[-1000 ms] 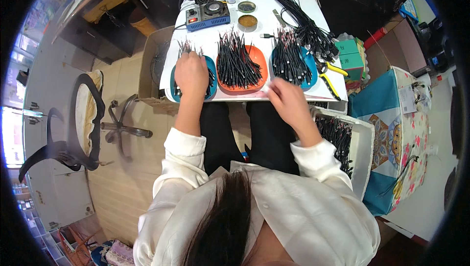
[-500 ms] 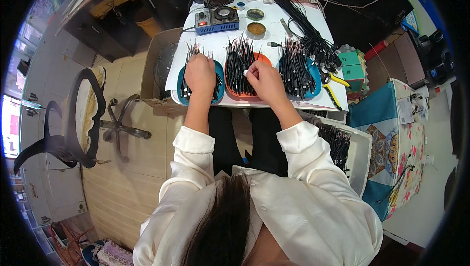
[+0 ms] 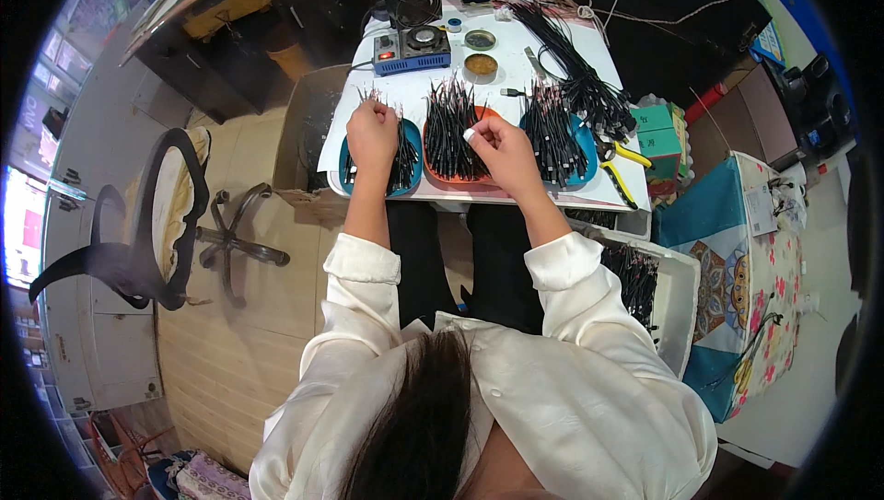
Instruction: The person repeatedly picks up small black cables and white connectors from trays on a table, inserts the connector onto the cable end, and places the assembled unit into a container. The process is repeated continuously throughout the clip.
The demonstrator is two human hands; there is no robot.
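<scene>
My left hand (image 3: 372, 139) is over the left blue tray (image 3: 419, 157), its fingers closed near the upper ends of the black cables (image 3: 403, 161). What it pinches is hidden behind the hand. Over the right side of the orange tray (image 3: 493, 116), my right hand (image 3: 502, 155) has thumb and fingers pressed together. A small white patch shows at its fingertips, too small to name. Black cables (image 3: 449, 136) with bare reddish ends stand packed in the orange tray. To the right, another blue tray (image 3: 583, 145) holds a similar bunch of cables (image 3: 551, 136).
Behind the trays are a blue solder pot (image 3: 412, 60) with a lit red switch and a round tin (image 3: 481, 68) of brown paste. A long cable bundle (image 3: 589, 76) lies back right. Yellow-handled pliers (image 3: 619, 185) rest at the right edge. Below stands a white bin (image 3: 680, 288) of cables.
My left hand has shifted slightly left over its tray. The right hand has moved a little to the right, fingers still pinched. The whole view has shifted slightly.
</scene>
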